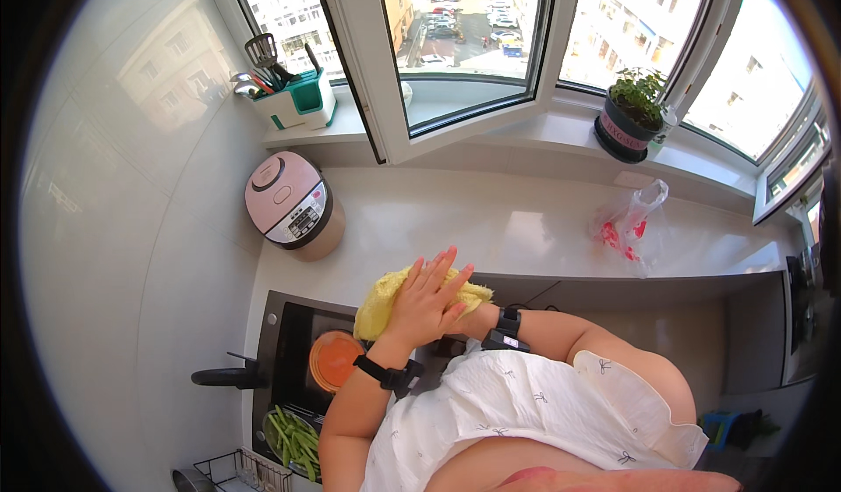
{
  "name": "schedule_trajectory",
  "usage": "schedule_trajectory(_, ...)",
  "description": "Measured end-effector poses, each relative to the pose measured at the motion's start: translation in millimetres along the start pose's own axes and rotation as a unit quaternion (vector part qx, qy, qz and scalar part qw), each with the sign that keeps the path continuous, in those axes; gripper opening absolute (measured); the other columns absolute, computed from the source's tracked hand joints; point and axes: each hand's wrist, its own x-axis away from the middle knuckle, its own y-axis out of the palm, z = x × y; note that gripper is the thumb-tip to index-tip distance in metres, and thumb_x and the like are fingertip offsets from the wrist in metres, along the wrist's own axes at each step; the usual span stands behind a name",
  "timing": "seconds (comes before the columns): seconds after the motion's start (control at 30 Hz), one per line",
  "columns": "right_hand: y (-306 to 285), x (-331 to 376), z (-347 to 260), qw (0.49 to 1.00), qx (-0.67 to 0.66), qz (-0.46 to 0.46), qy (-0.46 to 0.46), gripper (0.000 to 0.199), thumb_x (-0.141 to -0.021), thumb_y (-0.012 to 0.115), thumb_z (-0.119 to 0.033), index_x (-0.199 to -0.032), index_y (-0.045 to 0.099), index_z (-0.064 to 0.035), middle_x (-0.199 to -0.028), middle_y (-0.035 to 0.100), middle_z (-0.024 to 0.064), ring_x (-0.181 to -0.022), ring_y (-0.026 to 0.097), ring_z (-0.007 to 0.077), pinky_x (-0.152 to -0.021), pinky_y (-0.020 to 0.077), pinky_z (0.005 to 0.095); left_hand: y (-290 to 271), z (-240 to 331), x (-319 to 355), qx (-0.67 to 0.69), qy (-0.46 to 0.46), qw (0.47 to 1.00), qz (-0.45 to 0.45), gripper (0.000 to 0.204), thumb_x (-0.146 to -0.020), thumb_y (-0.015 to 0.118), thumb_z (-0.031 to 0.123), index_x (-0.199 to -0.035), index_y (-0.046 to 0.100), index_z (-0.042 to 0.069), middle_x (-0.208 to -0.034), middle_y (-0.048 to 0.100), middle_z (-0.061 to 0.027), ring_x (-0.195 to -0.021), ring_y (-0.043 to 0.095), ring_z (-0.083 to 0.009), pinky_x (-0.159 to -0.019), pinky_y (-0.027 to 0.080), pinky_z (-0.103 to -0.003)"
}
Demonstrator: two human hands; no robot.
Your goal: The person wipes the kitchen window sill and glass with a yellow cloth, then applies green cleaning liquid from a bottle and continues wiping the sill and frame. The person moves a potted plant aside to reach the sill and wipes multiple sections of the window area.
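A yellow cloth (377,306) is bunched between my hands, above the near edge of the counter. My left hand (425,301) lies flat against it with the fingers stretched out and spread. Behind it, my right hand (477,319) touches the cloth from the right; its fingers are hidden by the left hand and the cloth. Both wrists wear black straps. Left of my hands, a round orange piece of cookware (336,361) sits on the black hob (293,330). Nearer to me is a container of green beans (296,439), partly behind my left arm.
A pink rice cooker (293,203) stands on the counter (455,203) by the tiled wall. A black pan handle (229,376) sticks out left. The open window (385,98) leans inward. Farther right are a plastic bag (632,229), a potted plant (635,111) and, left, a utensil holder (298,106).
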Motion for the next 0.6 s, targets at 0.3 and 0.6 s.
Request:
schedule_trajectory(0.3, -18.4, 83.9, -109.4, 0.971, -0.165, 0.096, -0.145, 0.054, -0.106, 0.024, -0.037, -0.148, 0.043, -0.0081, -0.151, 0.048, 0.0125, -0.137, 0.047, 0.0314, -0.116, 0.0353, 0.0486, 57.6, -24.1, -3.3, -0.074, -0.066, 0.995, -0.029, 0.062, -0.095, 0.062, 0.032, -0.152, 0.043, 0.018, -0.161, 0.032, -0.0142, -0.141, 0.043, -0.0314, -0.115, 0.033, -0.054)
schedule_trajectory(0.6, -166.0, 85.6, -384.4, 0.643, 0.543, 0.316, -0.438, 0.056, -0.101, 0.037, -0.025, -0.154, 0.037, -0.0078, -0.159, 0.037, 0.0137, -0.146, 0.034, 0.0302, -0.12, 0.0284, 0.0454, 33.4, -102.6, -81.9, 0.084, -0.275, 0.931, 0.223, 0.059, -0.1, 0.054, 0.019, -0.153, 0.033, 0.002, -0.162, 0.025, -0.0203, -0.139, 0.042, -0.0393, -0.113, 0.038, -0.047)
